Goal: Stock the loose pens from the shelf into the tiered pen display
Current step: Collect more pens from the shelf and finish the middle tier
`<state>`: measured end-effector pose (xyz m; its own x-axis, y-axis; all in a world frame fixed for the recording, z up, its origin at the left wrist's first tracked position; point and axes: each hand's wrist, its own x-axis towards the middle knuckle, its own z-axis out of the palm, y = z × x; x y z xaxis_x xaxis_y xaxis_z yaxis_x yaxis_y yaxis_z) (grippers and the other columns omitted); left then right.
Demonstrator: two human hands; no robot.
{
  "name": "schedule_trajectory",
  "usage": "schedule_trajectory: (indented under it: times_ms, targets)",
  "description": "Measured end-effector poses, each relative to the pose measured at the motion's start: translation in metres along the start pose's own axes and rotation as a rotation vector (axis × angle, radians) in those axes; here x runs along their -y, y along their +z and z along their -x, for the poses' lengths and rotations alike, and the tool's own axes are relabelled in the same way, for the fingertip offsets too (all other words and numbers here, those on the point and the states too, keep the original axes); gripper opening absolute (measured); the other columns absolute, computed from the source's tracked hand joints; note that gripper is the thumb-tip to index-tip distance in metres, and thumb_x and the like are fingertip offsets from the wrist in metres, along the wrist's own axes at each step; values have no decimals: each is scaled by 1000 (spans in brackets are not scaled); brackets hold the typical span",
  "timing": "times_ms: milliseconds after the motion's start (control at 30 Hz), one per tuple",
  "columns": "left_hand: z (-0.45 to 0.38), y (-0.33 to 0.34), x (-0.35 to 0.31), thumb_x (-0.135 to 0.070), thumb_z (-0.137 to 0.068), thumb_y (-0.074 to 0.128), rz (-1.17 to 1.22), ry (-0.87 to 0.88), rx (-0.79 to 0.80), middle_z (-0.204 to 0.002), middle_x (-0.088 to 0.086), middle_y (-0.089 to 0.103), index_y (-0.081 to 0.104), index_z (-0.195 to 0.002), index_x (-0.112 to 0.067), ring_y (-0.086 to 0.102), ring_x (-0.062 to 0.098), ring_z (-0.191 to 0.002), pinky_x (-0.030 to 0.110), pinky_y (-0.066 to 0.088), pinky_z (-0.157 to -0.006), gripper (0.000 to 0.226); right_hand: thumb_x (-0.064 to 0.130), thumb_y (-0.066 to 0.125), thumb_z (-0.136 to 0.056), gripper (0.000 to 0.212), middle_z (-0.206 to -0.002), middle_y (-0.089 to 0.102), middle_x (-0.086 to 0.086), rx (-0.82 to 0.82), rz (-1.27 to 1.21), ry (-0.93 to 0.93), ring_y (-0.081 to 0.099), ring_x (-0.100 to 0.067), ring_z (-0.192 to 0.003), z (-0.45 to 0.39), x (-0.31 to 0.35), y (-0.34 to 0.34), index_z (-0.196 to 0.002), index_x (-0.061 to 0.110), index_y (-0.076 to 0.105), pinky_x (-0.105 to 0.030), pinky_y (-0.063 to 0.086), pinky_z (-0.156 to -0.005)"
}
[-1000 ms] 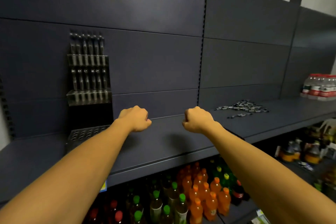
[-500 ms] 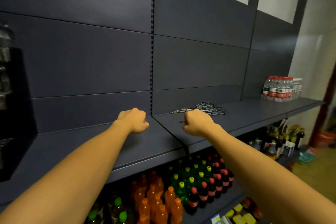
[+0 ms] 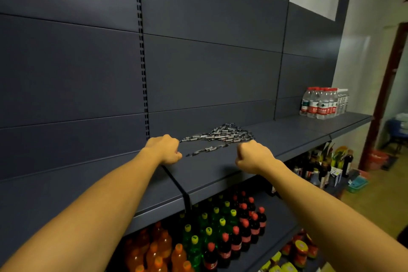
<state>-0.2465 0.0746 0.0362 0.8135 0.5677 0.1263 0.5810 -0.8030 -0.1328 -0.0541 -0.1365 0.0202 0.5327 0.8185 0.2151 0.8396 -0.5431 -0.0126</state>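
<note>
Currently my left hand, centre-left of frame, is clenched into a fist with nothing visible in it. Centre frame, the loose pens lie heaped on the shelf. Centre-right, my right hand is likewise clenched, apparently without a pen. Step in hand: reaching for pens. Next: open fingers, gather several. The display is out of view.

"Anything you can read from where you stand?"
"No. The water bottles past my right arm carry red labels with white marks, too small and blurred for me to make out."
</note>
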Motion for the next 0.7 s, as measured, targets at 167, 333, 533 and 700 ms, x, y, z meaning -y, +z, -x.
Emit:
schedule_trajectory:
  times_ms: [167, 333, 533, 700]
  targets:
    - [-60, 7, -28, -33, -96, 50, 22, 5, -4, -89, 4, 63, 59, -89, -16, 51, 22, -71, 33, 43, -63, 20, 19, 57, -88, 20, -74, 45, -6, 11, 12, 22, 41, -23, -61, -40, -52, 13, -77, 13, 43, -33, 35, -54]
    - [-134, 17, -56, -33, -95, 49, 53, -8, -23, -94, 7, 67, 64, -95, -13, 54, 23, -74, 34, 46, -66, 25, 21, 57, -89, 13, -85, 51, -8, 29, 33, 24, 52, -26, -70, -91, -107, 25, -90, 8, 55, -33, 43, -57]
    - [-214, 25, -97, -44, -97, 52, 71, 37, 4, -109, 4, 56, 55, -103, -14, 55, 24, -92, 42, 53, -84, 30, 19, 58, -87, 14, -87, 58, -12, 24, 20, 24, 57, -31, -74, -142, -177, 29, -93, 6, 58, -37, 45, -59]
    - [-260, 35, -133, -57, -89, 60, 71, 85, 36, -130, 7, 46, 47, -132, -13, 47, 27, -117, 45, 50, -95, 63, 17, 60, -85, 14, -90, 62, -14, 29, -25, 25, 61, -31, -76, -174, -216, 34, -94, 6, 59, -42, 54, -65]
